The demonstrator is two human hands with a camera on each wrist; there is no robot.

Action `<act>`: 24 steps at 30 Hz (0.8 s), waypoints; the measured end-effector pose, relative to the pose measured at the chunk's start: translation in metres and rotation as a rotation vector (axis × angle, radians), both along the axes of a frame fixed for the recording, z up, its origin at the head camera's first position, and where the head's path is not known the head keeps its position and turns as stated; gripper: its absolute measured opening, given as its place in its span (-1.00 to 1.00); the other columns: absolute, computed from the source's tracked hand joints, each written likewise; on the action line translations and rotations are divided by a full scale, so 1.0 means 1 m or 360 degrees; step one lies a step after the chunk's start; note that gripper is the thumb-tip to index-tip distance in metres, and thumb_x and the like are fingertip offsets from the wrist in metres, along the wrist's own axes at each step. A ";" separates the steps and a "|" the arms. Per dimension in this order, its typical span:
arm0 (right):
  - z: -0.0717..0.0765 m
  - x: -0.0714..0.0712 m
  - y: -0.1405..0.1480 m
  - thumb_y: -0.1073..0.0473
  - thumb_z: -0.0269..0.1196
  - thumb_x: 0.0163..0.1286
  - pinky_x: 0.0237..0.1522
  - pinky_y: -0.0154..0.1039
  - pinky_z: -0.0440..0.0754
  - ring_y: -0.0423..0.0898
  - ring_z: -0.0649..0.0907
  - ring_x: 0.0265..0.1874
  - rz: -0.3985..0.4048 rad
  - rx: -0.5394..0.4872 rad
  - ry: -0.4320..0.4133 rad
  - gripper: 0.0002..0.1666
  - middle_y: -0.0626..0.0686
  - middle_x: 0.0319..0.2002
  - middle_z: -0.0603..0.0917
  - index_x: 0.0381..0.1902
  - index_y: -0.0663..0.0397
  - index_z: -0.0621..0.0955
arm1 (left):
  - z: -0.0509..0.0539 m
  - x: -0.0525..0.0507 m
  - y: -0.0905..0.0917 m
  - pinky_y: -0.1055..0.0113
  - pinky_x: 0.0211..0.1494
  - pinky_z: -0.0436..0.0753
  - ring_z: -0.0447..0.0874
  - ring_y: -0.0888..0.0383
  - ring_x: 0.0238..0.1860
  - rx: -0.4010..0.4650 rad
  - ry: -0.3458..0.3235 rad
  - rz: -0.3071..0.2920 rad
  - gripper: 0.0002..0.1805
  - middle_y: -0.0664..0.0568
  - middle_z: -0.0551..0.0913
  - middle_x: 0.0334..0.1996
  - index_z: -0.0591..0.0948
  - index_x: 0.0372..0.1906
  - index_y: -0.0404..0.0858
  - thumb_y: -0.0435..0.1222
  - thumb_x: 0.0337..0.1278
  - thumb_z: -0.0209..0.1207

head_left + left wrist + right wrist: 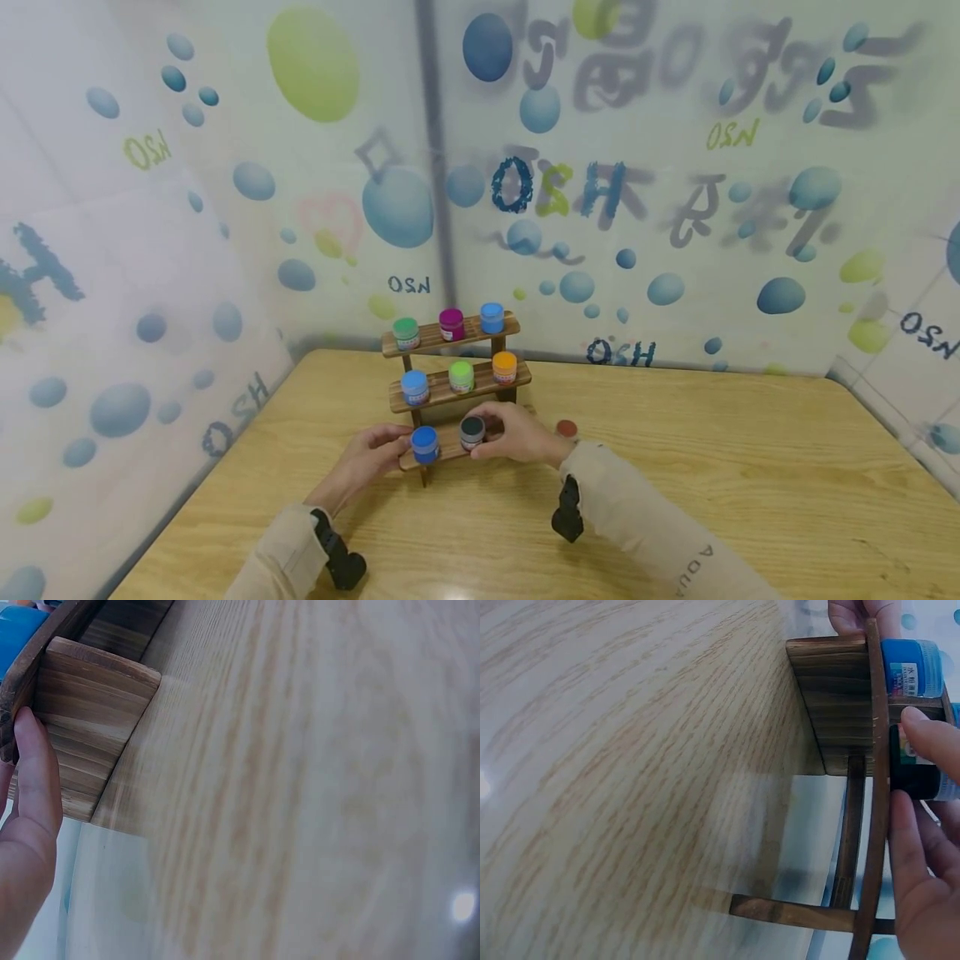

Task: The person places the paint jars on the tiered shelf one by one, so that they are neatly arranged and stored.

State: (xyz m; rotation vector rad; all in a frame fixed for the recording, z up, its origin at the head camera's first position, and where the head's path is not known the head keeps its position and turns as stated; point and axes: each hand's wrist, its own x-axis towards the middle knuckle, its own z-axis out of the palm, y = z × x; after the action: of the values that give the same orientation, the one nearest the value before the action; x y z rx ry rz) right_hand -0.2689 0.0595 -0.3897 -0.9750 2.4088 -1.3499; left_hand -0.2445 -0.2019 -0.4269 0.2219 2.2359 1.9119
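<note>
A three-step wooden display rack [450, 451] holds small paint jars. My right hand [517, 432] grips the black-lidded paint jar [472, 432] on the lowest step, thumb on one side and fingers on the other. In the right wrist view that black jar [913, 769] sits against the step board. My left hand [371, 457] holds the left end of the lowest step, beside a blue paint jar [425, 446]. The left wrist view shows a finger [34, 765] against the step's edge [9, 712]; the thumb is hidden there.
On the middle step are light blue [415, 387], lime green [461, 377] and orange [505, 367] jars. The top step carries green [406, 333], purple [452, 325] and blue [492, 317] ones. A brown-red-lidded jar [567, 429] stands on the table [712, 467] behind my right wrist.
</note>
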 end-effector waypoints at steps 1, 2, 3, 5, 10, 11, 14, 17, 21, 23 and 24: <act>0.001 0.000 0.001 0.27 0.34 0.04 -0.20 -0.27 0.54 -0.09 0.53 -0.20 0.0002 -0.0007 -0.0006 -0.50 0.05 -0.19 0.56 -0.03 0.21 0.48 | 0.000 0.000 0.000 0.32 -0.17 0.53 0.48 0.18 -0.23 -0.0005 0.0000 -0.0004 -0.59 -0.07 0.52 -0.14 0.40 0.04 -0.50 -0.28 0.20 0.03; 0.002 0.001 0.001 0.26 0.34 0.03 -0.20 -0.25 0.54 -0.08 0.54 -0.20 0.0008 -0.0023 -0.0012 -0.50 0.06 -0.18 0.56 -0.03 0.21 0.48 | 0.000 0.000 0.000 0.33 -0.17 0.53 0.48 0.18 -0.23 -0.0004 -0.0012 0.0004 -0.60 -0.06 0.53 -0.15 0.41 0.04 -0.49 -0.27 0.19 0.04; 0.003 0.001 0.002 0.26 0.34 0.03 -0.19 -0.25 0.53 -0.08 0.54 -0.20 0.0014 -0.0035 -0.0015 -0.49 0.07 -0.18 0.56 -0.02 0.22 0.48 | 0.000 0.000 0.000 0.33 -0.17 0.53 0.48 0.18 -0.23 -0.0009 -0.0012 -0.0001 -0.59 -0.05 0.53 -0.15 0.40 0.04 -0.49 -0.27 0.19 0.04; 0.004 0.001 0.003 0.25 0.34 0.03 -0.17 -0.23 0.53 -0.06 0.55 -0.19 0.0023 -0.0052 -0.0004 -0.48 0.09 -0.17 0.57 -0.01 0.23 0.48 | 0.000 -0.001 0.000 0.33 -0.17 0.53 0.48 0.18 -0.23 -0.0013 -0.0012 -0.0009 -0.58 -0.05 0.53 -0.15 0.40 0.04 -0.49 -0.25 0.19 0.05; 0.007 0.001 0.007 0.27 0.33 0.06 -0.10 -0.18 0.50 -0.02 0.56 -0.15 0.0033 -0.0059 0.0009 -0.46 0.12 -0.13 0.56 0.02 0.27 0.45 | -0.001 -0.001 -0.001 0.33 -0.18 0.53 0.49 0.17 -0.23 -0.0019 -0.0016 -0.0008 -0.56 -0.05 0.53 -0.15 0.41 0.04 -0.48 -0.22 0.18 0.06; 0.008 0.001 0.009 0.27 0.32 0.06 -0.09 -0.17 0.50 -0.01 0.55 -0.15 0.0035 -0.0053 0.0007 -0.46 0.13 -0.13 0.56 0.03 0.28 0.44 | 0.000 -0.001 -0.001 0.33 -0.18 0.53 0.49 0.17 -0.23 -0.0021 -0.0016 -0.0007 -0.56 -0.05 0.53 -0.15 0.41 0.04 -0.48 -0.22 0.18 0.06; 0.011 0.003 0.013 0.28 0.30 0.08 -0.07 -0.16 0.48 0.00 0.54 -0.12 0.0023 -0.0028 -0.0009 -0.45 0.14 -0.11 0.55 0.04 0.30 0.42 | 0.000 0.000 -0.001 0.33 -0.18 0.53 0.49 0.17 -0.23 -0.0021 -0.0014 -0.0009 -0.56 -0.06 0.53 -0.14 0.41 0.03 -0.48 -0.22 0.18 0.06; 0.015 0.005 0.019 0.27 0.30 0.10 -0.06 -0.17 0.48 0.01 0.54 -0.12 -0.0003 -0.0004 -0.0016 -0.46 0.15 -0.10 0.54 0.05 0.29 0.41 | 0.001 0.000 0.000 0.34 -0.18 0.53 0.50 0.18 -0.23 -0.0023 -0.0012 -0.0005 -0.57 -0.06 0.53 -0.15 0.41 0.03 -0.49 -0.24 0.19 0.05; 0.017 0.007 0.028 0.24 0.29 0.11 -0.08 -0.18 0.48 0.02 0.54 -0.13 -0.0046 0.0015 0.0001 -0.46 0.18 -0.10 0.53 0.05 0.28 0.42 | 0.002 0.001 0.001 0.35 -0.19 0.53 0.50 0.20 -0.24 -0.0021 -0.0012 0.0002 -0.60 -0.05 0.53 -0.16 0.41 0.03 -0.50 -0.27 0.20 0.04; 0.017 0.007 0.033 0.24 0.28 0.13 -0.10 -0.16 0.50 0.03 0.54 -0.14 -0.0055 0.0022 0.0029 -0.49 0.20 -0.11 0.53 0.04 0.28 0.42 | 0.003 0.002 0.001 0.35 -0.19 0.53 0.50 0.21 -0.23 -0.0012 -0.0005 -0.0009 -0.60 -0.06 0.53 -0.15 0.40 0.03 -0.51 -0.29 0.21 0.02; 0.017 0.008 0.036 0.23 0.27 0.13 -0.11 -0.16 0.50 0.02 0.55 -0.15 -0.0064 0.0033 0.0048 -0.50 0.21 -0.12 0.53 0.03 0.27 0.43 | 0.003 0.002 0.001 0.36 -0.19 0.53 0.50 0.22 -0.23 -0.0005 -0.0006 -0.0007 -0.60 -0.06 0.53 -0.14 0.40 0.03 -0.52 -0.29 0.21 0.02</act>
State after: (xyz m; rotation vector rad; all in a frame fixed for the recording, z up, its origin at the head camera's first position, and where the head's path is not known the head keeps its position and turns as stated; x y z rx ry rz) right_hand -0.2613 0.0953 -0.3723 -0.9535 2.4719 -1.3304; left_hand -0.2423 -0.2006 -0.4236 0.2226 2.2337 1.9049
